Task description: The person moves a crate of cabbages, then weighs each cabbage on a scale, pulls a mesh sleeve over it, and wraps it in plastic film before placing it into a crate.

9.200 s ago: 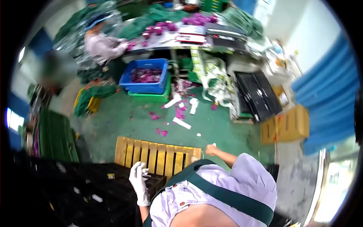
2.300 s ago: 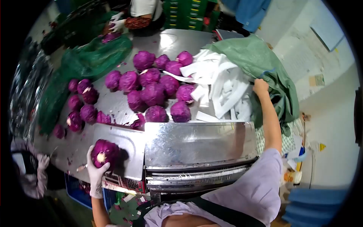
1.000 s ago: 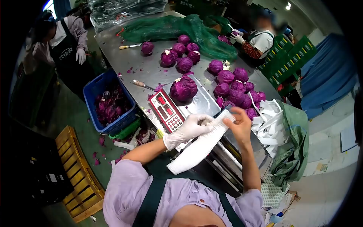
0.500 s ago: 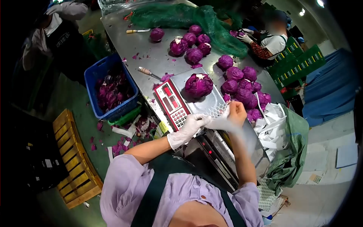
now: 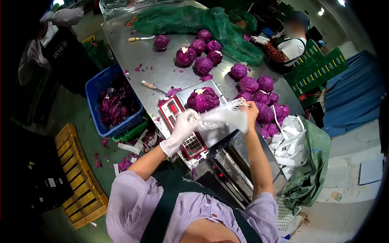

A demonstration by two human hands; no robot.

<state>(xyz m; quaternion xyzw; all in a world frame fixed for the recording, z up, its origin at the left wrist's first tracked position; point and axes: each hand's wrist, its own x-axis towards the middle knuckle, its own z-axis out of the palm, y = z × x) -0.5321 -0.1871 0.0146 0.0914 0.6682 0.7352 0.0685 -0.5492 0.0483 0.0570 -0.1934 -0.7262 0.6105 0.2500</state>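
A white foam net sleeve (image 5: 225, 118) is stretched between my two hands, partly blurred. My left hand (image 5: 187, 123), in a white glove, is closed on the sleeve's left end above the scale's keypad. Bare, my right hand (image 5: 251, 112) pinches the right end near the heaped cabbages. Just beyond the sleeve, a red cabbage (image 5: 202, 99) with a pale cut stem rests on the metal plate of a red weighing scale (image 5: 193, 146). The sleeve hides part of the plate and the cabbage's lower edge.
More red cabbages (image 5: 248, 84) lie on the steel table (image 5: 162, 65) with two knives and a green mesh bag (image 5: 190, 20). White sleeves (image 5: 289, 137) are piled at right. A blue crate (image 5: 90, 95) of trimmed leaves stands left. Two other people stand across the table.
Both my hands have risen away from my body, bringing the foam net sleeve close to the cabbage on the scale. My left hand now covers part of the scale's panel.
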